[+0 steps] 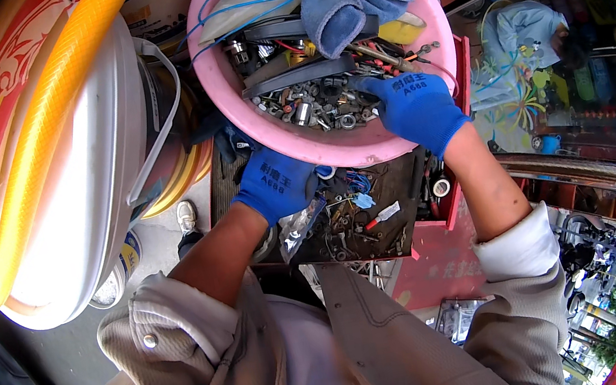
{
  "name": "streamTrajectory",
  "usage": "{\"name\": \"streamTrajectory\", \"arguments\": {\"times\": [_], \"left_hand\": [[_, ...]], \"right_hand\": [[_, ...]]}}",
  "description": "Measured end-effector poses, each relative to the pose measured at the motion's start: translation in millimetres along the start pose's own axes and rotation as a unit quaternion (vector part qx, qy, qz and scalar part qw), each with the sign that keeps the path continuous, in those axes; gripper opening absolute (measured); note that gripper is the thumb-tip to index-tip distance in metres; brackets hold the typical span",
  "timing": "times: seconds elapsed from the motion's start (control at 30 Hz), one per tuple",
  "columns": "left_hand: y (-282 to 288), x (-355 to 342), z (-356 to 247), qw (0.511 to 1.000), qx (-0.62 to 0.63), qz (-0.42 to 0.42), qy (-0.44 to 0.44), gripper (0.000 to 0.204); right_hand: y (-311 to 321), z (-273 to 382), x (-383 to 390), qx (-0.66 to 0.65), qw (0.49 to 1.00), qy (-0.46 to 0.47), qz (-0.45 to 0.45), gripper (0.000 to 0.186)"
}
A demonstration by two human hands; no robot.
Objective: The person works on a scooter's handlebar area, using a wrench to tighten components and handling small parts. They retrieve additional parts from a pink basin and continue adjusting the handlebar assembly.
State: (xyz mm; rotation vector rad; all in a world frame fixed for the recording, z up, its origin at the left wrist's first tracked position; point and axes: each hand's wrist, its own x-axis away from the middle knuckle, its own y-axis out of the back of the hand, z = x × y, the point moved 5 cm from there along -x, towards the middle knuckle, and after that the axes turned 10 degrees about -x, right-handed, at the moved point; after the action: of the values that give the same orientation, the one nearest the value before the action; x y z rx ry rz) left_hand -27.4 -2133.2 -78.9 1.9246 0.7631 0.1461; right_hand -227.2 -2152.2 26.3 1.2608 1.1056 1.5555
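Observation:
A round pink basin (230,99) sits tilted in front of me, filled with loose nuts, bolts and other small metal parts (322,107). My right hand (417,111), in a blue work glove, closes over its right rim with the thumb on the inner side. Against the near left rim is my left hand (278,184), gloved alike and curled; its fingertips are hidden beneath the basin. Inside lie a blue-grey cloth (334,10), dark flat strips (300,75) and a loop of blue cord (243,10).
Below the basin, a dark tray (318,248) bears scattered hardware and a red-and-white tube (383,215). A red drawer (451,208) borders it on the right. Left stands a large white bucket (97,164) with a yellow hose (50,131). Reflective glass panels (555,99) line the right.

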Motion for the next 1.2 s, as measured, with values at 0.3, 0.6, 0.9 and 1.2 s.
{"name": "streamTrajectory", "arguments": {"times": [0.3,0.6,0.9,1.2], "left_hand": [[2.2,1.4,-3.3,0.999,-0.011,-0.03,-0.013,0.043],[5.5,-1.1,-5.7,1.0,-0.021,-0.009,-0.016,0.043],[6.2,1.1,-3.4,0.999,0.004,-0.033,0.011,0.036],[2.8,-0.3,-2.7,1.0,-0.007,0.006,0.01,0.041]], "right_hand": [[-16.2,19.4,-6.6,-0.038,0.994,0.034,0.095,0.037],[-16.8,-12.8,-20.0,-0.227,0.966,0.056,0.107,0.033],[-1.4,22.4,-26.6,-0.223,0.962,0.064,0.144,0.025],[-29.6,5.9,-22.7,-0.02,0.98,0.026,0.197,0.026]]}}
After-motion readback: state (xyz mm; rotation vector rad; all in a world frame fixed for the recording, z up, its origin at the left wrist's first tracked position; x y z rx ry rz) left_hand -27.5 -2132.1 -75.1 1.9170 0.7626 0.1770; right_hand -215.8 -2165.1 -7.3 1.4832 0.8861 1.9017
